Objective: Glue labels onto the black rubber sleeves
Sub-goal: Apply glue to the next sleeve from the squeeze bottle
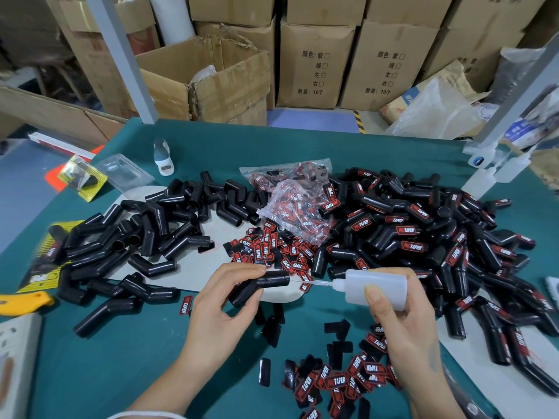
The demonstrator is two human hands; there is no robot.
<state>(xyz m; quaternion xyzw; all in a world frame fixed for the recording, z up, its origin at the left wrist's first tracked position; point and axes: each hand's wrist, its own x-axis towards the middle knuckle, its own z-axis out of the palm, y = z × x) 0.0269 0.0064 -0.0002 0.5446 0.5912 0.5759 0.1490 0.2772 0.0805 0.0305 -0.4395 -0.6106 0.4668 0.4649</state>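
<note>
My left hand [225,300] grips a bent black rubber sleeve [260,286] above the green table, fingers curled round its lower end. My right hand [402,309] holds a white squeeze glue bottle [373,287] on its side, its thin nozzle [322,283] pointing left at the sleeve's open end, close to it. Red and black labels [273,252] lie in a heap just beyond the hands, and more labels [341,379] are scattered near my right wrist. Plain sleeves [142,237] are piled on the left. Labelled sleeves [423,234] are piled on the right.
Clear bags of labels [298,204] lie at the centre back. A yellow knife [24,302] and yellow cards sit at the left edge, a small bottle [163,157] stands behind the pile. More glue bottles [484,173] stand far right. Cardboard boxes [314,62] line the back.
</note>
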